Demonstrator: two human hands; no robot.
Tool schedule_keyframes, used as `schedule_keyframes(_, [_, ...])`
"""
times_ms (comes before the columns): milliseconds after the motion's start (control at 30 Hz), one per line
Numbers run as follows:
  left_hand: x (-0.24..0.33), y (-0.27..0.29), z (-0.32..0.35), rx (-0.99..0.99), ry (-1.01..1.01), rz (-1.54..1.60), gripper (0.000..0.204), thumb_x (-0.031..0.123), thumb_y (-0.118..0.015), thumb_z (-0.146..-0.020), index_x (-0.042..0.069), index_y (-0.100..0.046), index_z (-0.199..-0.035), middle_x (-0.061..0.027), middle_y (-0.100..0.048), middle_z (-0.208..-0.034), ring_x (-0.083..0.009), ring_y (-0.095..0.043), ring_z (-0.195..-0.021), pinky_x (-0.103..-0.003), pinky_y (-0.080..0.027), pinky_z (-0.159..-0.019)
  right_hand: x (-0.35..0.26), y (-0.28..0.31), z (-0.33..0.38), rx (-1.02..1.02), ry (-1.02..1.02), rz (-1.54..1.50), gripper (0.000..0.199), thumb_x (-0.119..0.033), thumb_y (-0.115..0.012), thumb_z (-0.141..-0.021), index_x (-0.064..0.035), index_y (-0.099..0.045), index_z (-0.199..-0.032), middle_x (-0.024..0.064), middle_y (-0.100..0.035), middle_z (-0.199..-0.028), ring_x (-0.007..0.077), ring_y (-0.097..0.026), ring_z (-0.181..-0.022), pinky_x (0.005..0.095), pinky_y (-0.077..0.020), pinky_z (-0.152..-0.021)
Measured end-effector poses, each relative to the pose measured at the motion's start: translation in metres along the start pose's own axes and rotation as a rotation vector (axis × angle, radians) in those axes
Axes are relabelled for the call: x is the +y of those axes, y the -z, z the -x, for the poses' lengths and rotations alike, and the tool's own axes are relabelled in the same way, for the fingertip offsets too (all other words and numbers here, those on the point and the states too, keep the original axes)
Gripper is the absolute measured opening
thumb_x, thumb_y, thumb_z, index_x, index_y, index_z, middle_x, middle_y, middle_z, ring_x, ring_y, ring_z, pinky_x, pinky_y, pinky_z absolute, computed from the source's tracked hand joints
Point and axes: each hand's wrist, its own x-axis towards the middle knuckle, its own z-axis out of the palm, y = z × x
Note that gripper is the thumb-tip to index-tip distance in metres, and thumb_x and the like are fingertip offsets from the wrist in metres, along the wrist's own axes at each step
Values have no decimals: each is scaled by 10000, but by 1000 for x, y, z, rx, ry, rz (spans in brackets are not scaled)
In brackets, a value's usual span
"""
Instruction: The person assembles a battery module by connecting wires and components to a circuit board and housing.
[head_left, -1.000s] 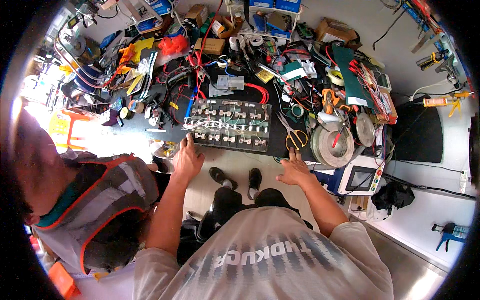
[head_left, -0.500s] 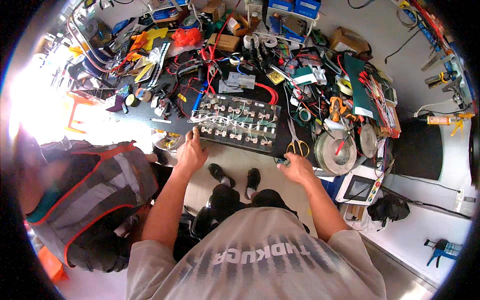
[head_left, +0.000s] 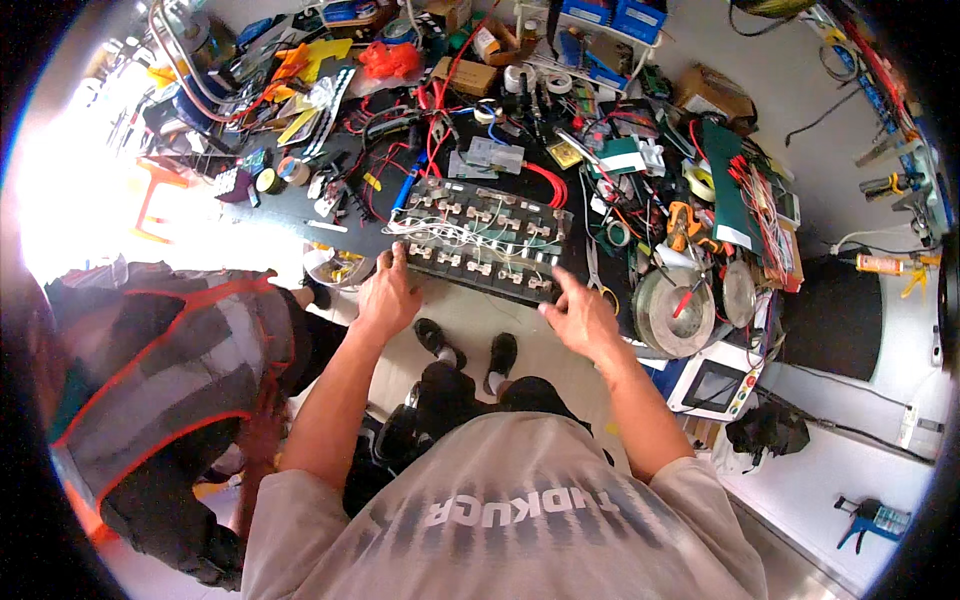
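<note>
A dark rectangular block (head_left: 487,278) with rows of metal tabs and thin white wires across its top lies at the front edge of the bench. My left hand (head_left: 388,298) is at its near left corner, fingers stretched out and fingertips touching the edge. At the near right corner is my right hand (head_left: 583,315), its index finger extended toward the block and its thumb apart; whether it touches cannot be made out. Scissors (head_left: 593,268) with yellow-orange handles lie just right of the block, partly hidden by my right hand. A blue pen-shaped tool (head_left: 408,188) rests against the block's far left corner.
Tools, cables and parts crowd the black bench. Wire spools (head_left: 675,312) stand at the right, above a machine with a screen (head_left: 712,386). Another person in a grey and orange vest (head_left: 190,360) is close on my left. A bin (head_left: 338,268) hangs below the front edge.
My right hand has moved from the scissors' handles to the block's near right corner, with its index finger now extended. The other person has leaned lower. The left hand stays at its corner.
</note>
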Motion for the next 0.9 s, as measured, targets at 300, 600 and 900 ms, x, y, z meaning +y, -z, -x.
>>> schedule_keyframes(300, [-14,-13,-1,87,-31,-21,919,263,-766,-861,-51,-327,-1605,-282,-513,-1493,-453,-687,-1147,-514,-569,-955,-33,30,-26,-78,87,-23,452,-356,-758,-929,-38,-714,-1247,168,-762,-972,371,-741,-903,494,-569,-792])
schedule_keyframes(600, [-9,-11,-2,60,-19,18,943,295,-784,-887,-17,-288,-1626,-277,-486,-1542,-476,-661,-1190,-523,-568,-958,-10,-18,32,-347,-29,117,983,-430,-725,-948,-80,-192,-1696,294,-734,-1165,450,-721,-1074,528,-546,-978])
schedule_keyframes(900, [-15,-20,-5,75,-71,-20,968,244,-782,-862,-39,-272,-1635,-282,-411,-1600,-462,-613,-1286,-495,-549,-1013,-26,-19,29,-562,-40,205,1216,-467,-697,-978,46,183,-1641,332,-670,-1320,494,-676,-1167,571,-500,-1060])
